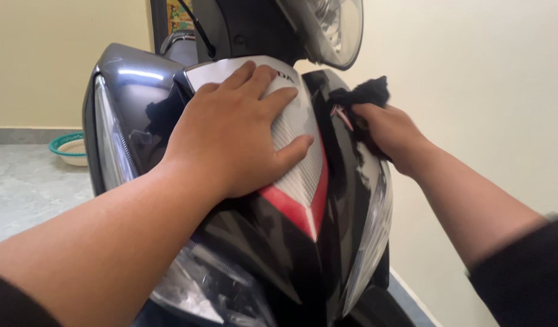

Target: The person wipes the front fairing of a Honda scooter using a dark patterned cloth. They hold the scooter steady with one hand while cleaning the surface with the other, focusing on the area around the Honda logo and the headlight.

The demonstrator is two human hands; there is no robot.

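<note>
Scooter front panel [294, 175], both hands in contact.
Left hand [230, 136] flat, fingers spread on the silver centre; right hand [391, 130] clenched around black cloth [363, 94] against the panel's right edge.

This looks like a home's entrance or parking corner, not a workshop. A scooter [242, 181] stands close against plain cream-painted walls [472, 72]. At nine o'clock lies a grey mottled stone floor [30, 188] with a skirting strip, and a small green-rimmed bowl [70, 148] rests on it by the wall.
</note>
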